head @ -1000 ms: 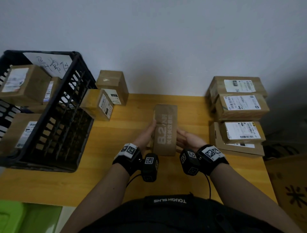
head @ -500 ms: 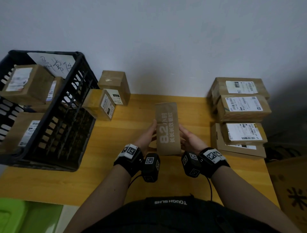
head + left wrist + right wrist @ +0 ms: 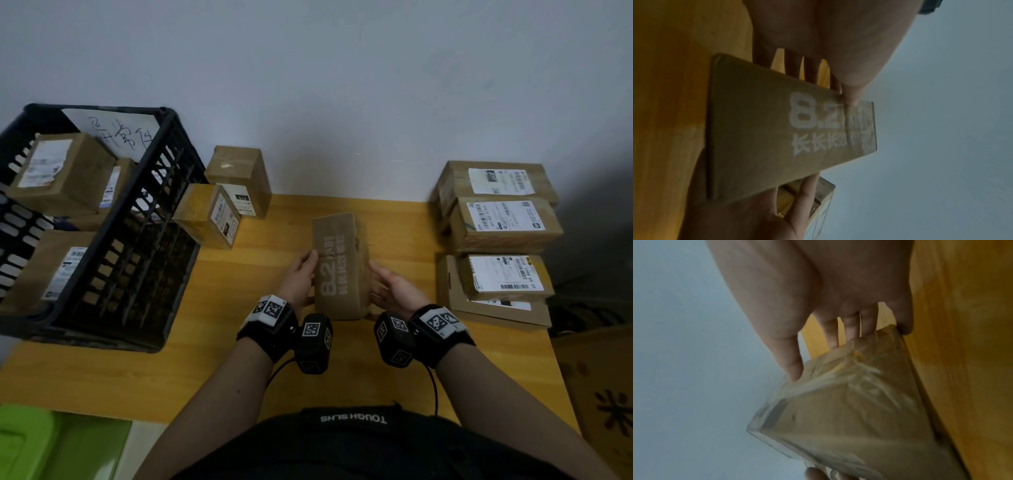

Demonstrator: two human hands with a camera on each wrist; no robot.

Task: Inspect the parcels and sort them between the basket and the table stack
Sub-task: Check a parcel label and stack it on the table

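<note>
Holding item: one long brown parcel (image 3: 340, 267) printed "8.2" in pale type, centre of the head view, raised above the wooden table (image 3: 212, 342) and tilted away from the wearer. Left hand (image 3: 299, 279): thumb on the printed face, fingers (image 3: 810, 71) behind the parcel's left edge, gripping it. Right hand (image 3: 390, 287): thumb on the taped, crinkled side, fingers (image 3: 851, 327) spread beneath, gripping the right edge. Black basket (image 3: 137, 274), left of frame: at least three labelled brown parcels inside, plus a white handwritten sheet (image 3: 120, 135) against its far wall. Two small boxes (image 3: 222, 205), just right of the basket at the table's far edge, one in front of the other; whether they touch cannot be told. Table stack (image 3: 496, 240), right of frame: several labelled brown parcels piled in two groups, white labels facing up. Green object (image 3: 51, 445), lower left corner, below the table edge. Brown carton (image 3: 599, 394), lower right, beside the table.
</note>
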